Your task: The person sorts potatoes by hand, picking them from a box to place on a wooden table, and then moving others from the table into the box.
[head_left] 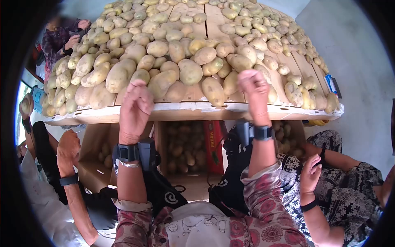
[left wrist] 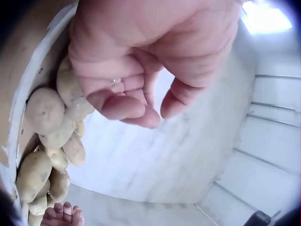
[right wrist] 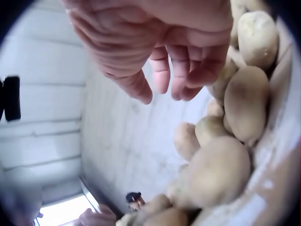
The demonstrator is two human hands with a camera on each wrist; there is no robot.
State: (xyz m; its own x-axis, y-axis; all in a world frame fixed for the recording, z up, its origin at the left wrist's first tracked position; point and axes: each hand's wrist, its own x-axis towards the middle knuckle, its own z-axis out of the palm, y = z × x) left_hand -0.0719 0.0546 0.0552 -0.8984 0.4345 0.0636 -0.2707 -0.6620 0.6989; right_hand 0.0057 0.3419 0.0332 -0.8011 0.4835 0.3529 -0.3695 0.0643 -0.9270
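Potatoes [head_left: 190, 72] cover a wooden table with a raised pale edge [head_left: 193, 108]. My left hand [head_left: 136, 108] hovers at that edge, near a potato [head_left: 140, 76]; in the left wrist view the left hand [left wrist: 155, 61] has loosely bent fingers, a gap to the thumb and nothing held. Over the edge further right is my right hand [head_left: 256, 95], beside potatoes. The right wrist view shows the right hand [right wrist: 164, 52] empty, fingers hanging relaxed and apart from the thumb, with potatoes [right wrist: 247, 103] to its right.
Below the table edge stand cardboard boxes [head_left: 96, 164] with potatoes [head_left: 187, 144] inside, one beside a red "FRESH" panel [head_left: 213, 144]. People sit close on both sides, a neighbour's hand [head_left: 311, 175] at right and another's [head_left: 68, 145] at left. A blue item [head_left: 331, 84] lies at the table's right.
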